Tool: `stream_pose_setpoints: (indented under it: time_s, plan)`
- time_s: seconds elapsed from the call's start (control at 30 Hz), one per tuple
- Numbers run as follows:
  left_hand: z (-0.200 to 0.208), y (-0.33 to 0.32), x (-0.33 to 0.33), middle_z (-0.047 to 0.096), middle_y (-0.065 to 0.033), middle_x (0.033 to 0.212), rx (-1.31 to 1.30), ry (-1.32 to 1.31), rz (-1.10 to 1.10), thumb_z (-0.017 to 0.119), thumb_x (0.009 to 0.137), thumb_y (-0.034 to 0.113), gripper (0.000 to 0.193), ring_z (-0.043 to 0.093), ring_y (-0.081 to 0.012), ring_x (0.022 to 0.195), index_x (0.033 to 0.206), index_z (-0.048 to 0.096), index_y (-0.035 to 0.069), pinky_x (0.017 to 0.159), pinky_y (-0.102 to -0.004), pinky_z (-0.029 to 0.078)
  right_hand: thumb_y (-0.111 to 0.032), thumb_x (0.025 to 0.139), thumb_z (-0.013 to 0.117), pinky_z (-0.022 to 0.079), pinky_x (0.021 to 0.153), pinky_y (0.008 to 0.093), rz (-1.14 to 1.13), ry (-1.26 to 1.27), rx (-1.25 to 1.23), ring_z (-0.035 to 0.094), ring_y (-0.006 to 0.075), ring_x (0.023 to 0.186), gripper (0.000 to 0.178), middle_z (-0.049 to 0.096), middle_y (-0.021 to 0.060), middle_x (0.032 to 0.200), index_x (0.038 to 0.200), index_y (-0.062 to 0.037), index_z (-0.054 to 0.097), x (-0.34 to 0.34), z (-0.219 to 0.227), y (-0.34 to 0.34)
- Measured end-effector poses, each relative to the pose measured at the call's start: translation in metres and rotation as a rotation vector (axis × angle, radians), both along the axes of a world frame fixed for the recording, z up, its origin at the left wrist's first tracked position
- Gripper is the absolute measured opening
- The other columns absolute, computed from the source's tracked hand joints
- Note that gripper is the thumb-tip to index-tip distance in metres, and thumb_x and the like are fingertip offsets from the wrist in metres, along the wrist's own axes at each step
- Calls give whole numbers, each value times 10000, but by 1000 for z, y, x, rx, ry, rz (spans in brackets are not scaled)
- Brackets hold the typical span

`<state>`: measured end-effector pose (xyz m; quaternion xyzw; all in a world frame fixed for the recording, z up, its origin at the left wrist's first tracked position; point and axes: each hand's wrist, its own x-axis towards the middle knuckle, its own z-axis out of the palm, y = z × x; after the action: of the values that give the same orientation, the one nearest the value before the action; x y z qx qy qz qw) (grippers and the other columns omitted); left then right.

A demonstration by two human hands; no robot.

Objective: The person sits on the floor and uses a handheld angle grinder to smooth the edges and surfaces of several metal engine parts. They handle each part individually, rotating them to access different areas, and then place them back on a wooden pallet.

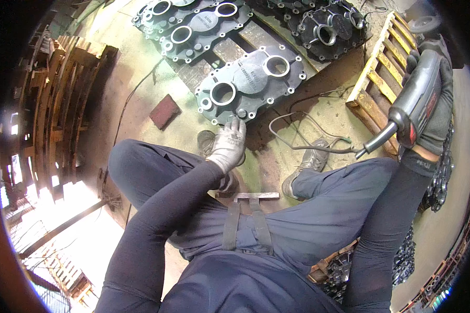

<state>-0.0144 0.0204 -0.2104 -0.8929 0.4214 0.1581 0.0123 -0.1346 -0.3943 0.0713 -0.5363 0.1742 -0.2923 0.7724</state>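
In front of me lies a grey cast-metal cover [252, 78] with two large round openings and bolt holes along its rim. My left hand [228, 146], in a light grey glove, reaches to its near edge. The fingers are stretched out and touch the rim beside a small round boss; the thumb is mostly hidden. Raised at the far right, my right hand [437, 104] wears a dark glove and is closed around the body of an angle grinder [416, 99]. The grinder's disc end points away from me, and its cord end points down toward my leg.
More grey covers [193, 26] and black castings [331, 31] lie beyond on wooden boards. A wooden pallet [384, 73] leans at right; stacked pallets [62, 104] stand at left. A reddish-brown pad [164, 111] and a loose cable [292, 145] lie on the floor.
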Motion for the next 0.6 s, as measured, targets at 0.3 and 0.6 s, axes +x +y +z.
stream_pose_setpoints:
  time_s: [0.3,0.6]
  plan:
    - [-21,-1,-33,445,-362,1652,165,-122,40,608,992,223,658,541,-500,1442,1559,479,-86,1089,-564,504,-336,1147,588,734,763,357,-24,-67,125,824,272,946,437,779,229,1189,1438,-11,620,-1,-11,-24]
    - [8,-34,3,722,-191,1174,-97,-69,206,693,992,283,401,706,-407,1093,1335,604,97,935,-555,549,-365,1124,633,727,729,312,-28,-123,164,816,232,856,457,780,195,1107,1403,-4,615,-2,-15,-19]
